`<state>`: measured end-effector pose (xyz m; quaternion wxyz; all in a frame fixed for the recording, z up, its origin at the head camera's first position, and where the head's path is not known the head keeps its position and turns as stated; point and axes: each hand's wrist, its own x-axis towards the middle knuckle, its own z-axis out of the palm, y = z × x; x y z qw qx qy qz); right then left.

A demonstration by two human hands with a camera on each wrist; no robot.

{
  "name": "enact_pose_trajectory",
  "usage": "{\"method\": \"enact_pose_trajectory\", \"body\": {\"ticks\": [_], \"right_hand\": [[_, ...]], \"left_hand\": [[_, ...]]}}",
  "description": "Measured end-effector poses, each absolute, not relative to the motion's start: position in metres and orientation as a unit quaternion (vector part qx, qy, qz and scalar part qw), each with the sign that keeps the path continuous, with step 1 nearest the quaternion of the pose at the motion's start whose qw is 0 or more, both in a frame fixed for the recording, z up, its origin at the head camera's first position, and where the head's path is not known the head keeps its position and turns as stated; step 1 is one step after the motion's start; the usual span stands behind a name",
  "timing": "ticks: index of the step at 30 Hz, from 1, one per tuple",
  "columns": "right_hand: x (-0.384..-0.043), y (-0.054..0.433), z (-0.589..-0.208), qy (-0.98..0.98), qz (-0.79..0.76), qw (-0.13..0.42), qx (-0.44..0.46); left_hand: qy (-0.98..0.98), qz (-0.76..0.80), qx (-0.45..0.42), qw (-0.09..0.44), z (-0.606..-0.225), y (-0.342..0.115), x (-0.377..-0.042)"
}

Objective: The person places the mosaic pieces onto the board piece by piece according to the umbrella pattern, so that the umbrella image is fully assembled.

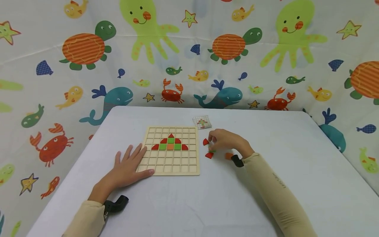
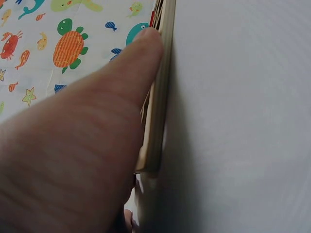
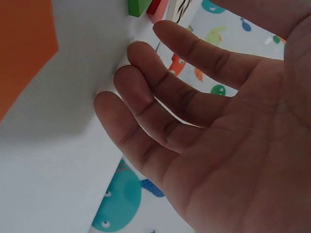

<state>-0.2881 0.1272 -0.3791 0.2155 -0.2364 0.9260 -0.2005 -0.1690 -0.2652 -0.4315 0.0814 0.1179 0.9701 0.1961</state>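
My left hand (image 1: 127, 169) rests at the left side of a square wooden grid board (image 1: 168, 168), fingers spread. Its thumb (image 2: 141, 53) lies against the front edge. Set in the board's cells are a red triangle, red curved-edge pieces, green squares (image 1: 170, 140) and an orange square (image 1: 170, 147). To the right of the board my right hand (image 1: 223, 140) reaches down over loose pieces, its fingers loosely bent. A green piece (image 3: 138, 6) and a red piece (image 3: 158, 8) lie near its fingertips in the right wrist view, where nothing shows in its grasp. The thumb's tip is out of that view.
Two red pieces (image 1: 209, 155) lie right of the board, and an orange piece (image 1: 229, 156) sits beneath the right wrist. Behind the board's right corner are pattern cards (image 1: 202, 122). A sea-animal curtain (image 1: 183, 33) hangs behind the white table (image 1: 189, 204).
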Motion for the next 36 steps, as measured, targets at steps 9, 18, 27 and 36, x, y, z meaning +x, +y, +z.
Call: {"method": "enact_pose_trajectory", "body": {"ticks": [9, 18, 27, 36], "right_hand": [[-0.2896, 0.1302, -0.3836, 0.924, -0.196, 0.225, -0.237], [-0.2890, 0.1285, -0.3871, 0.918, -0.201, 0.223, -0.258], [-0.2882, 0.1261, -0.3873, 0.923, -0.208, 0.224, -0.235], [-0.2894, 0.1275, -0.3898, 0.921, -0.222, 0.221, -0.233]], "left_hand": [[0.972, 0.190, 0.119, 0.078, -0.4308, -0.2636, -0.1692], [0.972, 0.190, 0.119, 0.076, -0.4322, -0.2654, -0.1712], [0.971, 0.190, 0.119, 0.079, -0.4312, -0.2646, -0.1701], [0.971, 0.194, 0.118, 0.079, -0.4321, -0.2644, -0.1686]]}}
